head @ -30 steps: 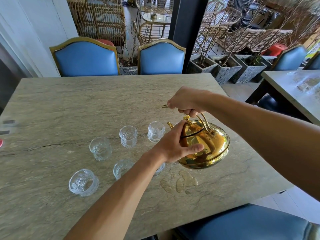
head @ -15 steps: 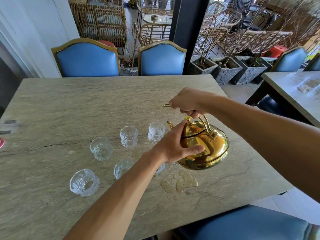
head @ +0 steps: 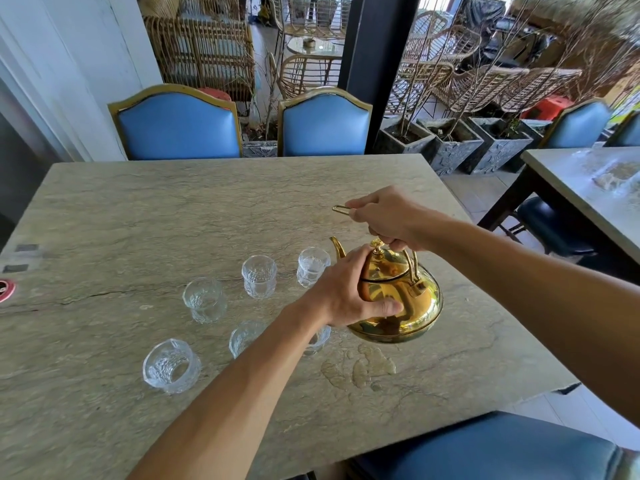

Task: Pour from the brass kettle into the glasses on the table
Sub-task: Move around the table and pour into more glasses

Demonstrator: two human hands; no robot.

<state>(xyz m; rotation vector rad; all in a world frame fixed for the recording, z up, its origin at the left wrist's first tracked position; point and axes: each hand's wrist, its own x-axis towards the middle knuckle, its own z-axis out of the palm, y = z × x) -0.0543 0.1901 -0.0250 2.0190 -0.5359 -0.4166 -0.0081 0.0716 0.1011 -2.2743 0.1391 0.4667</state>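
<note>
- Almost nothing changes over the last second: the brass kettle [head: 412, 303] stays aloft over the tabletop [head: 138, 209], right of the glasses and touching none.
- The spout [head: 335, 245] points far-left, next to the far-right glass [head: 313, 266]. No stream is visible, so I judge you're lining up rather than pouring.
- Your right grip [head: 388, 220] is clamped on the wire handle and carries the weight.
- Your left grip [head: 346, 292] wraps the kettle's near-left side, with the thumb flat on the body and the fingers up by the lid.
- The wet patch [head: 363, 368] under the kettle looks like an earlier spill, so tilt slowly.
- The kettle is polished and mirror-bright, squat and round, with a thin curved spout and a knobbed lid. It likely slips under a damp thumb.
- The glasses are small, clear and pattern-pressed. The near-left glass [head: 171, 365] seems to lie on its side, and another glass [head: 317, 337] is half hidden by your left arm.
- The tabletop is matte, veined grey-green stone.
</note>
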